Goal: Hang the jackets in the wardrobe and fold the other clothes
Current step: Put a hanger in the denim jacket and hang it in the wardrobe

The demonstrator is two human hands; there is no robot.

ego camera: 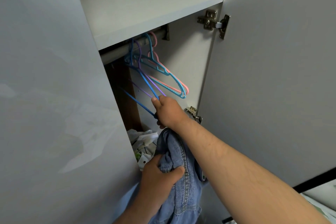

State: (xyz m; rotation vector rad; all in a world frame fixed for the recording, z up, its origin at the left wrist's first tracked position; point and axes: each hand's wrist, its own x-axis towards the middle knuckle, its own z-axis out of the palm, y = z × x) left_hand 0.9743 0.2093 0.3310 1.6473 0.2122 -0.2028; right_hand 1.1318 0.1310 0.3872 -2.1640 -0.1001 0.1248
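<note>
The open wardrobe (190, 56) fills the view, a pale door (272, 78) swung out on the right and a white shelf (145, 9) above the rail (118, 49). Low in front of the opening, a denim jacket (183, 187) hangs bunched, its long axis roughly vertical. The left hand (158, 176) grips it with curled fingers, thumb across the seam. The right hand (168, 112) reaches inside, fingers closed round the near end of a blue hanger (145, 80), which slants down from the rail. A purple hanger (151, 82) lies just beside it. Teal (174, 80) and pink (187, 90) hangers hang behind.
</note>
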